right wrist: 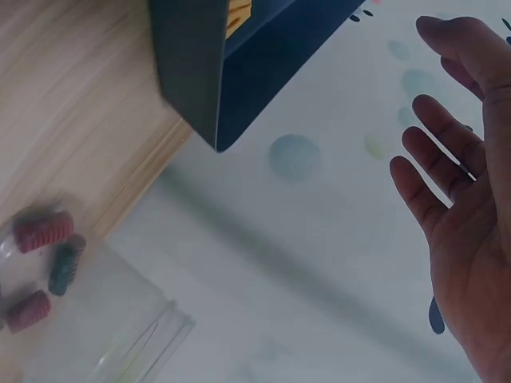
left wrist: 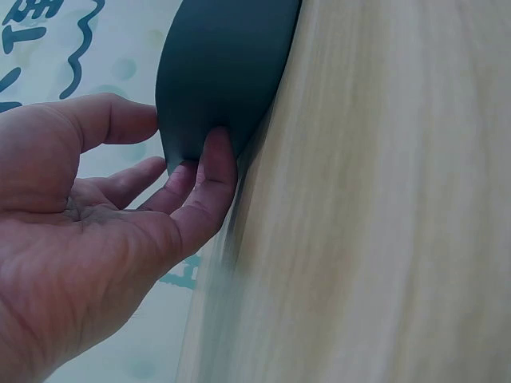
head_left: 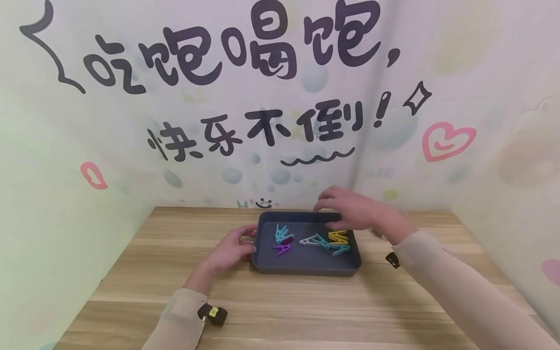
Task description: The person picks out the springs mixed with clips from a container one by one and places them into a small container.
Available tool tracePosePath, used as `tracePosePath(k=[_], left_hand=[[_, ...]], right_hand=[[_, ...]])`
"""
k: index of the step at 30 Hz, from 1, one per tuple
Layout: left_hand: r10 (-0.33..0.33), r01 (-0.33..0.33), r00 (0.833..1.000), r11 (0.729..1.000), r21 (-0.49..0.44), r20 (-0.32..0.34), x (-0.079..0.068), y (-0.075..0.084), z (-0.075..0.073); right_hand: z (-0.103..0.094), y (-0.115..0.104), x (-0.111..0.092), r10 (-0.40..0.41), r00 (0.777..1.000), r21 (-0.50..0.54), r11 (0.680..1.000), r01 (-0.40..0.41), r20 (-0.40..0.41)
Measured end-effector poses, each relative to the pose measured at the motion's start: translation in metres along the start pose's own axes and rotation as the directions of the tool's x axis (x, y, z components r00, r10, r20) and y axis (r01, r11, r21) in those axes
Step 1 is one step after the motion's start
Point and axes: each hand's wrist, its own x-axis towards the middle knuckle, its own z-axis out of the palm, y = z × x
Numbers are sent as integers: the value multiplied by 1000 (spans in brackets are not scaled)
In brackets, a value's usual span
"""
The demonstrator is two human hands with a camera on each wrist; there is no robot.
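A dark grey rectangular tray stands on the wooden table with several small plastic clothespins in it. Light blue clothespins and a purple clothespin lie at its left. A white clothespin lies mid-tray, while yellow clothespins and teal ones are at the right. My left hand holds the tray's left end, thumb and fingertips against the outer wall. Above the back right corner is my right hand, fingers spread and loosely bent, nothing held; its palm shows in the right wrist view.
A clear plastic container with red and green ribbed pieces stands right of the tray, mostly hidden by the right arm in the head view. Behind the table rises a printed wall sheet; side walls flank it.
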Motion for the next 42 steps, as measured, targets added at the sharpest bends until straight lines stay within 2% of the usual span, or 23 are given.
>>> tracePosePath(k=[13, 22, 32, 42], left_hand=[[-1, 1, 1000, 1000, 6, -10, -2, 1, 1], [-4, 4, 1000, 1000, 10, -14, 0, -2, 1], [-23, 24, 999, 1000, 20, -22, -1, 2, 1], [-10, 10, 1000, 1000, -1, -5, 1, 1, 0]], right_hand=[[9, -15, 38, -27, 995, -26, 999, 30, 95], [20, -28, 60, -36, 979, -75, 996, 52, 202], [46, -35, 76, -44, 961, -80, 994, 69, 271], [58, -39, 84, -39, 946, -101, 992, 75, 321]])
